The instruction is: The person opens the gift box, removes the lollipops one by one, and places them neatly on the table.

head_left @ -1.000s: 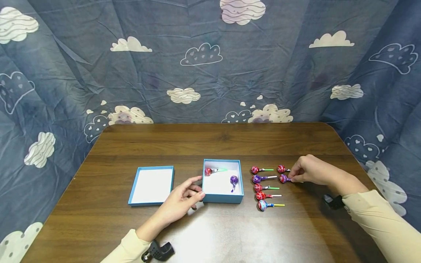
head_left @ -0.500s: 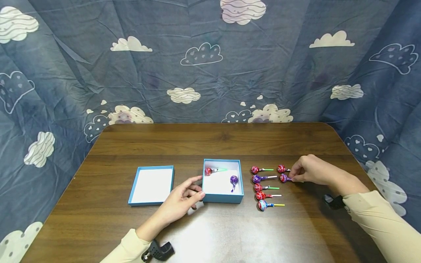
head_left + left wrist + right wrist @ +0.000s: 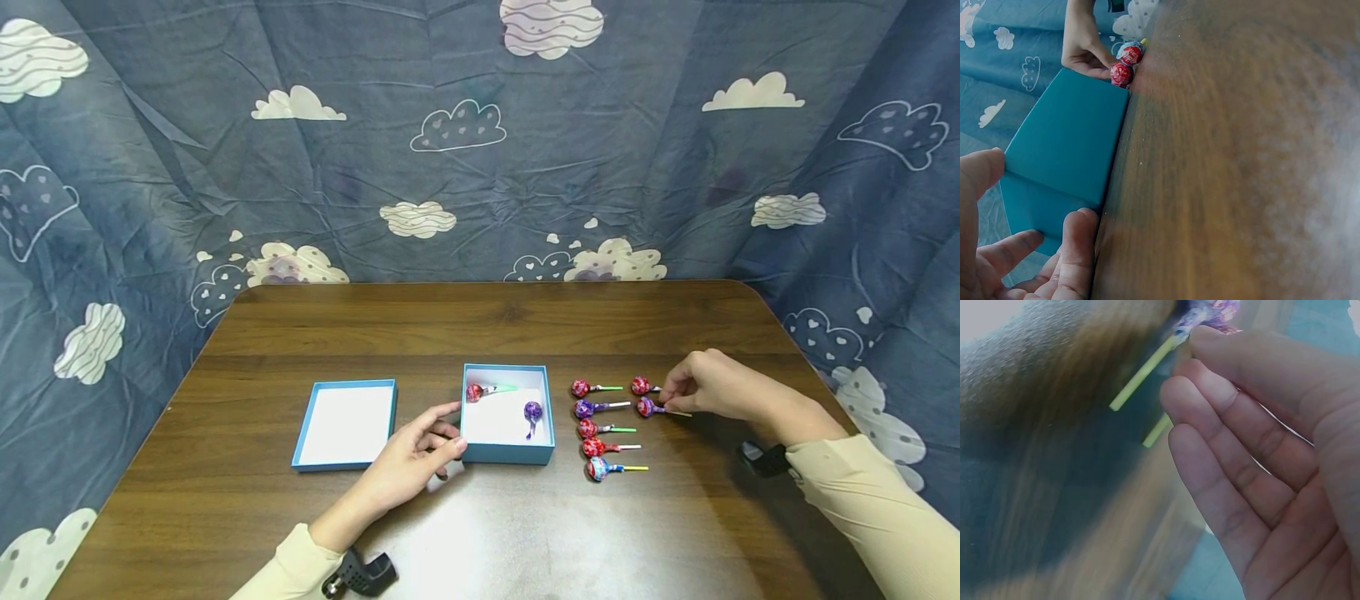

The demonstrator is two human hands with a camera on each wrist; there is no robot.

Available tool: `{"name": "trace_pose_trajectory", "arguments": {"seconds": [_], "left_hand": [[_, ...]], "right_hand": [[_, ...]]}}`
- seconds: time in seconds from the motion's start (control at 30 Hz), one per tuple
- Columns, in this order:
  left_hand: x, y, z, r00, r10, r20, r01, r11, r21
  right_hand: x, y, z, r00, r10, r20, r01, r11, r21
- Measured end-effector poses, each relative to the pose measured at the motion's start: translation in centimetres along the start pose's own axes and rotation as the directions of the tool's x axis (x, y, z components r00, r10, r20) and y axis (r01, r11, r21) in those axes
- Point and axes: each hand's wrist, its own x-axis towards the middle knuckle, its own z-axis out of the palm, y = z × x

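In the head view my left hand (image 3: 408,457) reaches the left side of the blue box (image 3: 510,453), thumb and fingertips against its wall. The left wrist view shows the fingers (image 3: 1079,234) spread loosely along the teal side. Inside the box lie a red lollipop (image 3: 476,392) with a green stick and a purple lollipop (image 3: 533,411). My right hand (image 3: 708,385) pinches another purple lollipop (image 3: 646,407) at its wrapper neck, low over the table. Its yellow stick (image 3: 1141,374) pokes out past the fingertips in the right wrist view; the index finger is mostly hidden behind the thumb.
Several lollipops (image 3: 589,428) lie in a column right of the box, sticks pointing right. A red lollipop (image 3: 641,385) sits just behind the pinched one. The box lid (image 3: 343,423), white inside, lies left of my left hand. A cloud-patterned curtain (image 3: 480,192) hangs behind the table.
My right hand has shifted very slightly, and the stick of the purple lollipop now shows below the fingers. The left hand and the box stay put.
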Motion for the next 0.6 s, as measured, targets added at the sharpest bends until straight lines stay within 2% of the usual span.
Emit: {"name": "trace_pose_trajectory", "arguments": {"seconds": [0.33,0.6], "left_hand": [[0.1,-0.1,0.0,1.000,-0.007,-0.005,0.007,1.000,-0.003],[0.2,-0.2,0.2,1.000,-0.017,-0.003,0.017,1.000,-0.004]], "right_hand": [[1.1,-2.6,-1.5,0.999,-0.052,-0.013,0.052,0.998,0.023],[3.3,-6.3,-2.8,0.999,-0.047,0.027,0.045,0.997,0.069]]}}
